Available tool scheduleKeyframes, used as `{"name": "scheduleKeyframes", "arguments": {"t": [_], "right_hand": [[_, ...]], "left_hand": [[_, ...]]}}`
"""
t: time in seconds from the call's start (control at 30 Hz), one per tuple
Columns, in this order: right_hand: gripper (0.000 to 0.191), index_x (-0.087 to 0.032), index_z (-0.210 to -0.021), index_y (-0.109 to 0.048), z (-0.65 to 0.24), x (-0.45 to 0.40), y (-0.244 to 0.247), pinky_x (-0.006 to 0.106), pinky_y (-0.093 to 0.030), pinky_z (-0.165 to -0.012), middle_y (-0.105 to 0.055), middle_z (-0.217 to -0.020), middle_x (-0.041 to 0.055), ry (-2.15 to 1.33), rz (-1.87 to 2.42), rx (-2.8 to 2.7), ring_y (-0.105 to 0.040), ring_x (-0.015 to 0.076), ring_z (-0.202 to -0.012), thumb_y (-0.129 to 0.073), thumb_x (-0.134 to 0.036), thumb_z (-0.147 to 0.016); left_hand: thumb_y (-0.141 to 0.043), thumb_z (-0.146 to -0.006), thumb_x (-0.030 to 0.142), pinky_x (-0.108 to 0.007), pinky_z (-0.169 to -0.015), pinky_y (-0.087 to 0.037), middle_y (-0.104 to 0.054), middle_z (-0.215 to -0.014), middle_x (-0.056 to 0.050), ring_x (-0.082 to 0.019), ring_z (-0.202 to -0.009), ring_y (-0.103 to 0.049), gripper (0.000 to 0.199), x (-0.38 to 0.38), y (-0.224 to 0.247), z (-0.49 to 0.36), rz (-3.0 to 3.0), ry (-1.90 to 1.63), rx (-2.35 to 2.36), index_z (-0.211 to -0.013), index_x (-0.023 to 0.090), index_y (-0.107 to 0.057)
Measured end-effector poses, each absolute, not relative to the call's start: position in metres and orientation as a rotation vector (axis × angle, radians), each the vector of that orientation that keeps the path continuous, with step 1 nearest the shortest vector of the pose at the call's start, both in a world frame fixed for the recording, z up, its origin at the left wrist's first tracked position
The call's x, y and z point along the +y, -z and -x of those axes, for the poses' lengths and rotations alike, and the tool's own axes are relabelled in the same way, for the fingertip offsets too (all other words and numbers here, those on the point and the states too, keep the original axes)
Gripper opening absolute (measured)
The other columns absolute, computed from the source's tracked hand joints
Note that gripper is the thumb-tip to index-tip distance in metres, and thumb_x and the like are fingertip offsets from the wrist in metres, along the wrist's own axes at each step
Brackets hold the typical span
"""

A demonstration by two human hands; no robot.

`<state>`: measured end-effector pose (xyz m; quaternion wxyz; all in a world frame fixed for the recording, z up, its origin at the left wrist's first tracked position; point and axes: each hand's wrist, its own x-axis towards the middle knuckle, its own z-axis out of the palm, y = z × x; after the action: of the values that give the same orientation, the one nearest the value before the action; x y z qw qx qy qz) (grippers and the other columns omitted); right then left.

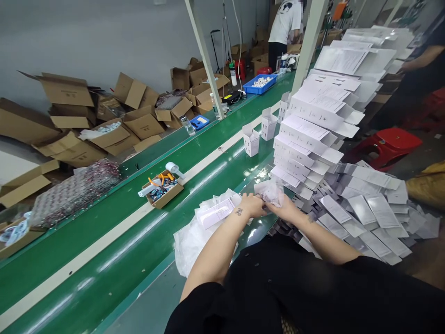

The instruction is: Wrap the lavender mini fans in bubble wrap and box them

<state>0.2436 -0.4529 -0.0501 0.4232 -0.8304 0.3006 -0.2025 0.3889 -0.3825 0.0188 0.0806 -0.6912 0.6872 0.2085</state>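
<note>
Basically, box stack (320,104) crowds R hand (283,208); plastic bags (187,246) nr L hand (253,205).

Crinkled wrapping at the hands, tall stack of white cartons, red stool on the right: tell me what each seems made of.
Crinkled wrapping: probably thin plastic film; it is wrinkled, partly see-through and catches light.
White cartons: likely paperboard, smooth with a slight sheen; thin folded flaps and printed panels show.
Red stool: apparently moulded plastic, fairly glossy, judging by its even colour and rounded edges.
</note>
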Motion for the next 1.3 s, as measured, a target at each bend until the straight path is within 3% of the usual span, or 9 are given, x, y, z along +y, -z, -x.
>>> {"name": "scheduleKeyframes", "arguments": {"t": [0.13, 0.23, 0.33, 0.43, 0.57, 0.8, 0.97, 1.1, 1.3], "right_hand": [[0.058, -0.026, -0.132, -0.043, -0.231, -0.467, 0.027, 0.05, -0.043, -0.093, -0.059, -0.12, 0.0093, 0.405, 2.273, 0.644, -0.054, 0.0313, -0.112, -0.059, -0.045, -0.079], [0.037, -0.028, -0.119, -0.057, -0.227, -0.468, 0.029, 0.061, -0.03, -0.101, -0.054, -0.128, 0.0075, 0.239, 2.469, 0.458, -0.046, 0.034, -0.12, -0.054, -0.039, -0.084], [0.031, -0.028, -0.115, -0.058, -0.22, -0.472, 0.039, 0.053, -0.031, -0.106, -0.042, -0.138, 0.0071, 0.298, 2.485, 0.36, -0.042, 0.0301, -0.125, -0.053, -0.032, -0.084], [0.057, -0.023, -0.125, -0.047, -0.218, -0.484, 0.052, 0.048, -0.033, -0.107, -0.025, -0.144, 0.0124, 0.508, 2.364, 0.472, -0.027, 0.0314, -0.134, -0.066, -0.037, -0.074], [0.103, -0.019, -0.14, -0.012, -0.234, -0.496, 0.07, 0.05, -0.042, -0.096, -0.037, -0.136, 0.0178, 0.299, 2.08, 0.48, -0.04, 0.0336, -0.126, -0.075, -0.041, -0.061], [0.069, -0.019, -0.121, -0.041, -0.264, -0.51, 0.051, 0.039, -0.049, -0.083, -0.06, -0.109, 0.0081, 0.232, 2.03, 0.448, -0.059, 0.0272, -0.097, -0.074, -0.034, -0.062], [0.077, -0.02, -0.122, -0.037, -0.32, -0.56, 0.02, 0.036, -0.048, -0.085, -0.057, -0.115, 0.0076, 0.375, 2.011, 0.413, -0.057, 0.0262, -0.103, -0.078, -0.037, -0.059], [0.085, -0.018, -0.125, -0.035, -0.402, -0.603, 0.027, 0.04, -0.044, -0.092, -0.055, -0.119, 0.0092, 0.4, 2.063, 0.406, -0.054, 0.0279, -0.107, -0.08, -0.036, -0.055], [0.092, -0.013, -0.129, -0.034, -0.507, -0.641, 0.049, 0.043, -0.039, -0.098, -0.054, -0.123, 0.0134, 0.267, 2.087, 0.288, -0.051, 0.0287, -0.112, -0.081, -0.029, -0.052]], "left_hand": [[-0.049, -0.083, 0.037, -0.042, -0.092, -0.038, -0.06, -0.113, -0.008, -0.025, -0.104, -0.053, 0.041, -0.37, -0.023, -0.397, 2.334, -0.534, 2.187, -0.122, 0.024, -0.05], [-0.047, -0.085, 0.03, -0.057, -0.102, -0.022, -0.061, -0.112, -0.006, -0.028, -0.11, -0.045, 0.041, -0.364, -0.014, -0.389, 2.302, -0.382, 2.255, -0.125, 0.027, -0.047], [-0.04, -0.088, 0.027, -0.065, -0.103, -0.007, -0.064, -0.105, -0.007, -0.031, -0.112, -0.041, 0.03, -0.362, 0.001, -0.375, 2.336, -0.237, 2.2, -0.111, 0.023, -0.058], [-0.043, -0.087, 0.032, -0.064, -0.103, -0.004, -0.063, -0.105, -0.012, -0.035, -0.112, -0.039, 0.03, -0.368, 0.01, -0.364, 2.339, -0.143, 2.154, -0.104, 0.016, -0.063], [-0.046, -0.085, 0.03, -0.055, -0.099, -0.024, -0.062, -0.103, -0.016, -0.032, -0.108, -0.042, 0.03, -0.38, 0.014, -0.358, 2.349, -0.243, 2.119, -0.102, 0.012, -0.062], [-0.042, -0.086, 0.024, -0.044, -0.089, -0.04, -0.057, -0.111, -0.015, -0.029, -0.105, -0.046, 0.035, -0.384, -0.009, -0.381, 2.603, -0.509, 2.004, -0.118, 0.014, -0.053], [-0.045, -0.087, 0.029, -0.04, -0.098, -0.038, -0.051, -0.122, -0.014, -0.026, -0.114, -0.045, 0.046, -0.353, -0.03, -0.415, 3.275, -0.423, 2.194, -0.132, 0.02, -0.043], [-0.051, -0.084, 0.032, -0.035, -0.084, -0.045, -0.065, -0.097, -0.008, -0.022, -0.091, -0.059, 0.025, -0.31, -0.022, -0.424, 3.688, -0.995, 1.695, -0.103, 0.021, -0.064], [-0.059, -0.076, 0.041, -0.028, -0.068, -0.044, -0.065, -0.073, -0.003, -0.018, -0.072, -0.058, 0.023, -0.236, 0.019, -0.405, 3.898, -1.602, 0.543, -0.079, 0.019, -0.066]]}}
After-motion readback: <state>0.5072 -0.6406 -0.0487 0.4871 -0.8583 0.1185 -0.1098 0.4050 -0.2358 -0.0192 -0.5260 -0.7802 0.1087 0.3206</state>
